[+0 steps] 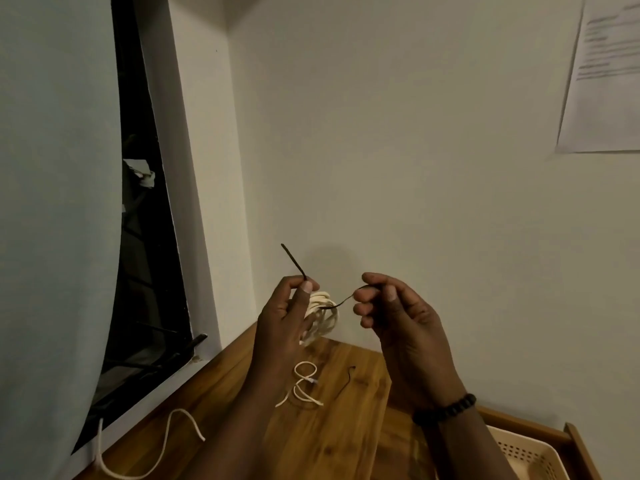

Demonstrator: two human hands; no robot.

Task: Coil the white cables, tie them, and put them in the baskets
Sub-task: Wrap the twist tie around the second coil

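Observation:
A coil of white cable [323, 315] is raised above the wooden table [332, 438], held in my left hand [282, 318]. A thin black twist tie [337, 303] runs across the coil. My left thumb and forefinger pinch one end, which sticks up to the upper left. My right hand [394, 317] pinches the other end just right of the coil. A loose white cable [301, 384] with a clear plug lies knotted on the table below. Another white cable [173, 441] trails at the lower left. A beige perforated basket [530, 459] sits at the lower right.
A spare black twist tie [344, 384] lies on the table right of the loose cable. A wall stands close behind the table. A dark window opening [145, 237] and a pale curtain [55, 202] fill the left. A sheet of paper [609, 71] hangs at the upper right.

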